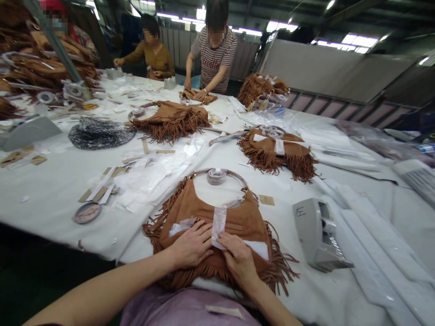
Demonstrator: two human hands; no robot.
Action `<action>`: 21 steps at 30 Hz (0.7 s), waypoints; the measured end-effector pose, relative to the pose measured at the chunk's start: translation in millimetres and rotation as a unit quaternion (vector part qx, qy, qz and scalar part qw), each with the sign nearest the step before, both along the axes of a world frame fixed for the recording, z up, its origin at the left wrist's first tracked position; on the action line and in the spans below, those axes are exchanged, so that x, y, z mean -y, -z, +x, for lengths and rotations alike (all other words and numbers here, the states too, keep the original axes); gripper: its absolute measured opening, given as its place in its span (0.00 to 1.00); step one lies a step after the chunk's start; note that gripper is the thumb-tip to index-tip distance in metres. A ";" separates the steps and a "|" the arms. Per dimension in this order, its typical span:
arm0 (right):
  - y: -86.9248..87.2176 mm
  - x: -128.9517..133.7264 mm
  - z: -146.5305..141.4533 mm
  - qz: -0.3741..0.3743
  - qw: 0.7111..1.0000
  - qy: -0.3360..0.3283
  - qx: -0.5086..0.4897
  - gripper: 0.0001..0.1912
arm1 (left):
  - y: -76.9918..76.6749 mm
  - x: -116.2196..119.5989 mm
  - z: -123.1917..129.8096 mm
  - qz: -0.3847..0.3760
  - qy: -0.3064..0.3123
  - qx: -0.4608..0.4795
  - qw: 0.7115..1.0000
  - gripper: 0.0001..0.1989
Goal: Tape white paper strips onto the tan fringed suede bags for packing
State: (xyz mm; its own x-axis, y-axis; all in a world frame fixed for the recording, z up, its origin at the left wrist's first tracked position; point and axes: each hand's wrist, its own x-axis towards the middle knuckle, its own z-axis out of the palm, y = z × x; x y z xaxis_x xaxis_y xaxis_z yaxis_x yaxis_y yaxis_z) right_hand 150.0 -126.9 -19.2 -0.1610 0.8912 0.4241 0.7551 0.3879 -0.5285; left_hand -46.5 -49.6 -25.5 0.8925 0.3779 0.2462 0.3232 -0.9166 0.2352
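A brown suede fringed handbag (200,206) lies flat on the table right in front of me, its wrapped handle pointing away. A whitish strip (219,218) runs down over its middle, and white paper (258,248) shows on the bag's lower right. My left hand (194,243) rests on the bag left of the strip, fingers stretched out flat. At the strip's lower end, my right hand (237,254) has its bent fingertips on the strip, thumb tucked below. Above the bag, inside the handle loop, sits a wrapped coil (216,176), perhaps a rolled strap.
A grey tape dispenser (311,233) stands right of the bag, near a small brown tag (267,200). More fringed bags (277,149) lie farther back. Left are paper scraps (102,185) and a round dish (87,213). A co-worker (214,59) handles another bag across the table.
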 end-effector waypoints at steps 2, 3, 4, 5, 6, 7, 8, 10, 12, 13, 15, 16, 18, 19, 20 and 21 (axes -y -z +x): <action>7.2 2.1 1.1 0.038 0.999 -0.008 0.028 0.16 | 1.8 1.2 -1.4 -0.008 -0.011 0.016 1.000 0.21; 8.5 2.1 2.1 0.052 0.998 -0.013 0.041 0.17 | 2.3 1.5 -2.3 -0.010 -0.019 0.025 0.999 0.21; 8.8 2.1 3.2 0.062 0.996 -0.020 0.055 0.17 | 2.6 1.6 -3.2 -0.008 -0.026 0.031 0.999 0.20; 8.7 2.3 4.5 0.068 0.995 -0.028 0.070 0.18 | 2.8 1.6 -3.9 -0.002 -0.030 0.035 0.999 0.21; 8.2 2.9 5.7 0.071 0.993 -0.037 0.089 0.18 | 3.1 1.4 -4.4 0.006 -0.027 0.035 0.999 0.22; 7.7 3.8 6.9 0.072 0.990 -0.046 0.109 0.19 | 3.7 1.0 -4.9 0.015 -0.017 0.033 0.999 0.23; 7.1 5.2 8.1 0.075 0.987 -0.055 0.129 0.19 | 4.6 0.5 -5.2 0.020 0.002 0.029 0.999 0.24; 5.1 8.7 9.7 0.082 0.981 -0.069 0.160 0.19 | 7.0 -0.9 -5.8 0.019 0.043 0.024 0.999 0.24; 1.6 12.3 9.6 0.070 0.979 -0.080 0.172 0.17 | 9.2 -2.9 -6.9 0.007 0.072 0.027 0.997 0.22; -0.5 13.9 8.9 0.054 0.980 -0.082 0.170 0.16 | 9.7 -4.0 -7.6 -0.001 0.081 0.029 0.996 0.22; -3.8 16.9 6.6 0.016 0.983 -0.079 0.163 0.15 | 8.3 -6.2 -9.0 -0.015 0.093 0.025 0.995 0.21; -4.2 18.4 5.6 0.003 0.984 -0.073 0.162 0.16 | 6.1 -6.8 -9.3 -0.023 0.096 0.021 0.995 0.21; -2.2 21.1 5.1 -0.004 0.983 -0.069 0.171 0.18 | -1.4 -5.8 -8.7 -0.041 0.093 0.010 0.995 0.21; 0.0 22.2 6.1 -0.001 0.981 -0.073 0.181 0.20 | -6.1 -3.6 -7.8 -0.051 0.086 0.003 0.995 0.20; 2.4 22.9 7.7 0.002 0.978 -0.082 0.191 0.21 | -10.8 0.1 -6.6 -0.061 0.074 -0.006 0.995 0.20; 4.4 23.1 9.9 0.005 0.975 -0.092 0.201 0.22 | -15.0 5.1 -5.5 -0.067 0.055 -0.015 0.996 0.20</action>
State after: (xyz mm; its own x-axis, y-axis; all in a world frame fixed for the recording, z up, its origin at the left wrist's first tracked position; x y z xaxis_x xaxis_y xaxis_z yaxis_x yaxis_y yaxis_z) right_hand 159.9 -150.0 -23.6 -0.4729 0.8275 0.3025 0.8177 0.5401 -0.1990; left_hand -52.0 -54.7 -10.5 0.9364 0.3058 0.1723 0.2322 -0.9078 0.3493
